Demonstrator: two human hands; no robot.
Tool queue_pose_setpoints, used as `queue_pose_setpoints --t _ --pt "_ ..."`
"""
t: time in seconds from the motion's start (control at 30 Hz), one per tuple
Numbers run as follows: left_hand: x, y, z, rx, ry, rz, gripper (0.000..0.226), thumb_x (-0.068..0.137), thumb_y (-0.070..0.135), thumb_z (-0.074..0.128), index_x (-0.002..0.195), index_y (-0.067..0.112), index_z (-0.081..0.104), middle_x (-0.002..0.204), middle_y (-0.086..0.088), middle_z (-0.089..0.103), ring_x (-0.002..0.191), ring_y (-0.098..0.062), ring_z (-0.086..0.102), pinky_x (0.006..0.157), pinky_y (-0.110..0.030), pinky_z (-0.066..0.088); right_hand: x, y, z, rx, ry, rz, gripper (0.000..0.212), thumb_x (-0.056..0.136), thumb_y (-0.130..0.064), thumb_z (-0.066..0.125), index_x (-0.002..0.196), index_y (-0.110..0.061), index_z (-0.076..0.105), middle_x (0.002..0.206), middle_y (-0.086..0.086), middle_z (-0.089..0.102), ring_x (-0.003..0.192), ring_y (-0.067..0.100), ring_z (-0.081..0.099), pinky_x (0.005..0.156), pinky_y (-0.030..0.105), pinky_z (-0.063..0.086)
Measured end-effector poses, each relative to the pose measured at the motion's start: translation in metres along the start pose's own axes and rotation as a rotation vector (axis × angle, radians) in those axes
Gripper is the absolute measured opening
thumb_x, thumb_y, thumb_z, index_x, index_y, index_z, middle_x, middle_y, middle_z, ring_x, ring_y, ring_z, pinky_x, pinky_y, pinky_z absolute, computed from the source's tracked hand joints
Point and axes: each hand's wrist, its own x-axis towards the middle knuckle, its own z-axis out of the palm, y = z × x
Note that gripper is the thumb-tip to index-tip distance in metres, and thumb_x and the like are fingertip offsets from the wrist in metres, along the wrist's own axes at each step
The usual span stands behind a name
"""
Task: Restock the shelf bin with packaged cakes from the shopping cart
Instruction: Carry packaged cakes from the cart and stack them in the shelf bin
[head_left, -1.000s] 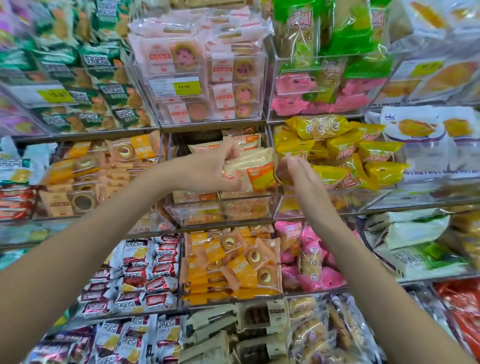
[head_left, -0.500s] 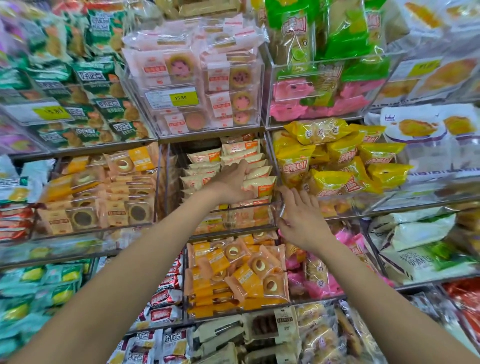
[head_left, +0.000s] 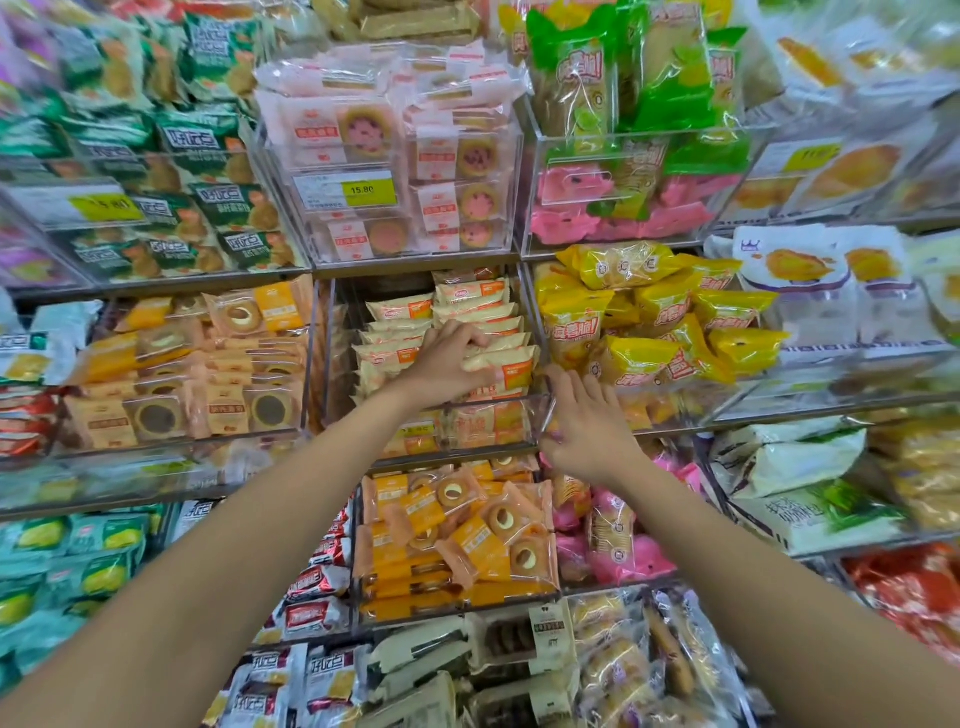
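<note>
Shelving of clear bins fills the view. Left hand (head_left: 447, 358) grips the front cake packs (head_left: 498, 358) inside the middle bin (head_left: 519, 410), long axes running left-right; right hand (head_left: 587, 431), fingers straight, touches the bin's right front corner.

One camera only, worn on the person's head, wide-angle. It faces the shelves (head_left: 415, 270) straight on and tips slightly down, close enough that both bare forearms run in from the bottom corners toward the centre. The edges bow outward. The middle bin (head_left: 488, 415) sits near centre frame.
</note>
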Motion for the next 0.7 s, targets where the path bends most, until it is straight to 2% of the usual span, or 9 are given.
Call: queue_pose_setpoints --t 0.07,0.13,0.23,0.3,0.4,0.47,0.53,0.63,0.7 --pt "0.002 0.006 0.001 0.162 0.026 0.027 0.048 0.082 0.05 0.062 0.119 0.023 0.046 0.12 0.005 0.039 0.118 -0.018 0.029 0.092 -0.033 0.032 0.0 0.0 0.0 -0.003 -0.005 0.002 0.08 0.07 -0.038 0.047 0.141 -0.008 0.026 0.128 0.01 0.044 0.115 0.029 0.039 0.094 0.039 0.027" --pt "0.003 0.009 -0.002 0.257 -0.017 0.039 0.054 0.082 0.052 0.061 0.123 0.021 0.046 0.121 0.003 0.039 0.117 -0.019 0.03 0.097 -0.036 0.034 0.0 0.001 0.0 -0.013 -0.012 -0.002 0.079 0.074 -0.037 0.052 0.142 -0.008 0.024 0.13 0.01 0.043 0.117 0.029 0.038 0.095 0.039 0.026" --pt "-0.003 0.01 -0.015 0.107 -0.128 0.004 0.044 0.087 0.053 0.054 0.119 0.023 0.05 0.121 0.003 0.039 0.118 -0.012 0.025 0.1 -0.03 0.027 0.0 0.001 0.001 -0.012 -0.008 0.002 0.078 0.076 -0.038 0.051 0.142 -0.009 0.022 0.132 0.009 0.042 0.118 0.029 0.038 0.097 0.04 0.026" --pt "-0.011 0.008 -0.028 -0.031 -0.065 -0.014 0.029 0.093 0.048 0.047 0.105 0.023 0.054 0.113 0.003 0.043 0.111 -0.011 0.033 0.092 -0.028 0.031 0.001 0.001 0.001 -0.008 -0.009 0.009 0.078 0.078 -0.037 0.055 0.143 -0.01 0.021 0.134 0.009 0.041 0.12 0.028 0.036 0.1 0.04 0.025" --pt "-0.027 -0.004 -0.046 -0.073 0.089 0.01 0.015 0.098 0.025 0.045 0.09 0.014 0.051 0.094 0.0 0.051 0.086 -0.015 0.047 0.07 -0.027 0.039 0.0 0.001 0.003 -0.02 -0.005 0.014 0.079 0.079 -0.038 0.055 0.143 -0.01 0.02 0.135 0.009 0.04 0.121 0.028 0.036 0.101 0.04 0.025" --pt "-0.039 -0.017 -0.053 -0.019 -0.012 -0.041 0.011 0.096 0.019 0.047 0.088 0.014 0.052 0.088 0.0 0.054 0.078 -0.014 0.051 0.065 -0.025 0.04 0.0 0.001 0.004 -0.022 0.0 0.013 0.078 0.079 -0.038 0.055 0.143 -0.01 0.021 0.134 0.008 0.041 0.12 0.028 0.037 0.1 0.04 0.026" --pt "-0.05 -0.029 -0.051 0.037 -0.174 -0.115 0.008 0.095 0.022 0.052 0.087 0.021 0.054 0.092 0.003 0.057 0.082 -0.009 0.053 0.071 -0.021 0.044 0.0 0.001 0.004 -0.021 0.004 0.011 0.077 0.079 -0.039 0.055 0.142 -0.011 0.021 0.134 0.008 0.041 0.12 0.028 0.037 0.1 0.04 0.027" --pt "-0.057 -0.035 -0.048 0.017 -0.196 -0.138 0.011 0.094 0.026 0.055 0.084 0.03 0.053 0.094 0.008 0.058 0.091 -0.009 0.054 0.083 -0.027 0.045 0.0 0.0 0.004 -0.018 0.005 0.009 0.076 0.08 -0.039 0.055 0.142 -0.011 0.021 0.134 0.009 0.041 0.12 0.029 0.038 0.1 0.041 0.027" --pt "-0.058 -0.033 -0.052 0.019 -0.212 -0.138 0.008 0.093 0.028 0.056 0.086 0.031 0.054 0.094 0.011 0.057 0.091 -0.009 0.053 0.08 -0.023 0.043 0.0 0.0 0.003 -0.015 -0.002 0.016 0.077 0.081 -0.04 0.055 0.142 -0.01 0.021 0.136 0.01 0.041 0.122 0.029 0.037 0.1 0.041 0.026"
